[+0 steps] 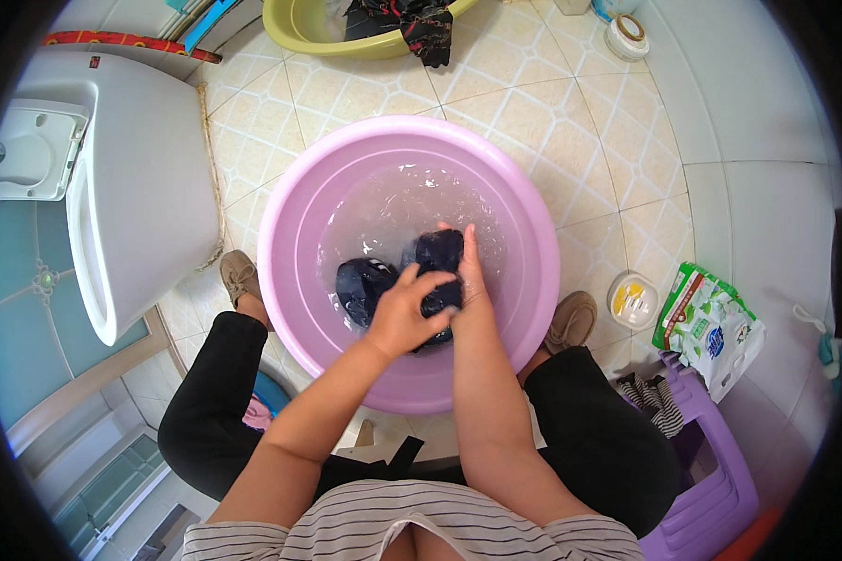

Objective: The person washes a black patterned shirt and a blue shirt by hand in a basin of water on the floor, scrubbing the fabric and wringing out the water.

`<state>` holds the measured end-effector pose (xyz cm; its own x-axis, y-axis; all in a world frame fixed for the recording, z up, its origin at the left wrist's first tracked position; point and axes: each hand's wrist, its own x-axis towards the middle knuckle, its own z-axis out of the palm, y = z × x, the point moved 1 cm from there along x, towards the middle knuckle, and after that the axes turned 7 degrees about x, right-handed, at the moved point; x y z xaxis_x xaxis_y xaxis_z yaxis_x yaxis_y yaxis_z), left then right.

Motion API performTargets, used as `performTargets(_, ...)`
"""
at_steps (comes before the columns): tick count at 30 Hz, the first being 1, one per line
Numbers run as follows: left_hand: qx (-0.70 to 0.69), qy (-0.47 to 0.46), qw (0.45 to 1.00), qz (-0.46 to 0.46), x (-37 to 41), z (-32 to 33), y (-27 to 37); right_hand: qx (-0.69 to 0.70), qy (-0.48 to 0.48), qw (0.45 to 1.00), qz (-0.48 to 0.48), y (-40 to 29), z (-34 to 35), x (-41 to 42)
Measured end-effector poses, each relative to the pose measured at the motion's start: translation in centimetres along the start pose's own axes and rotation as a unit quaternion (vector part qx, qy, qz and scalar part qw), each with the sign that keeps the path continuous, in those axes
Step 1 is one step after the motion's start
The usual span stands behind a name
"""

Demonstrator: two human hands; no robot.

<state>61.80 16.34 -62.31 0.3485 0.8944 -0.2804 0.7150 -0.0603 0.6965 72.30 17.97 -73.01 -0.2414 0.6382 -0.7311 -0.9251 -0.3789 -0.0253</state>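
A wet dark navy cloth (440, 251) lies across my right hand (471, 273), whose palm and fingers support it along its right side. My left hand (401, 308) is over the same cloth, its thumb and fingers curved and spread apart. Whether those fingertips touch the fabric is hard to tell. Another dark bundle of the fabric (362, 289) bulges from the water left of my hands; a link between the two parts is hidden. Cloudy, slightly foamy water (393, 210) partly fills the pink plastic basin (408, 126) around them.
A yellow-green basin (337, 49) with dark patterned cloth stands beyond. At right are a soap dish (633, 301), a detergent bag (716, 329) and a purple plastic stool (726, 463) with striped cloth. A white washing-machine-like fixture or basin (147, 161) borders the left.
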Motion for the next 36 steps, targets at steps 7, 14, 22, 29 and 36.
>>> performTargets(7,0.124,0.155,0.98,-0.024,-0.2,0.3,1.8,0.0,0.061,0.998,0.028,0.8,4.9,-2.8)
performTargets(14,0.122,0.161,0.956,-0.212,3.3,-1.8,-2.5,-0.157,0.139,0.977,0.048,2.9,4.7,-2.4)
performTargets(22,-0.031,0.161,0.973,-0.165,5.0,-3.2,-12.4,-0.485,0.137,0.832,-0.232,-2.4,2.3,-0.6)
performTargets(29,0.19,-0.143,0.952,-0.193,4.8,0.8,-13.1,-0.672,0.212,0.684,-0.188,1.3,-2.1,1.0)
performTargets(36,-0.025,0.024,0.996,-0.077,3.4,0.6,-6.4,0.079,0.097,0.991,0.045,1.1,-2.1,1.4)
